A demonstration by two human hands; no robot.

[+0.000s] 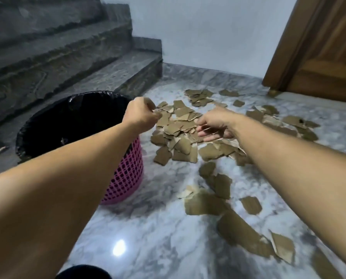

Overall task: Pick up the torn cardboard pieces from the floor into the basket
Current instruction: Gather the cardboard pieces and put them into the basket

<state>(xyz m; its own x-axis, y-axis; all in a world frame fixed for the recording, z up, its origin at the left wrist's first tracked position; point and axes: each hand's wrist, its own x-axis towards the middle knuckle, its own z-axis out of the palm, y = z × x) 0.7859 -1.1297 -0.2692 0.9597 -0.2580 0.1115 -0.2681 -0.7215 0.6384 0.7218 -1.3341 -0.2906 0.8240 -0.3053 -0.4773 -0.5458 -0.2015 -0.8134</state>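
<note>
My left hand (141,115) is curled shut, pinching what looks like a small brown scrap beside the basket's (128,176) far rim. The basket is round pink plastic lattice, lined with a crinkled black bag (47,121). My right hand (216,127) hangs with fingers loosely spread, holding nothing, over the cardboard (180,133): flat, matte brown pieces with ragged torn edges, heaped mid-floor and trailing toward the near right corner. The floor (158,238) is glossy grey-veined marble, with rough dark stone steps (67,63) at its left edge.
</note>
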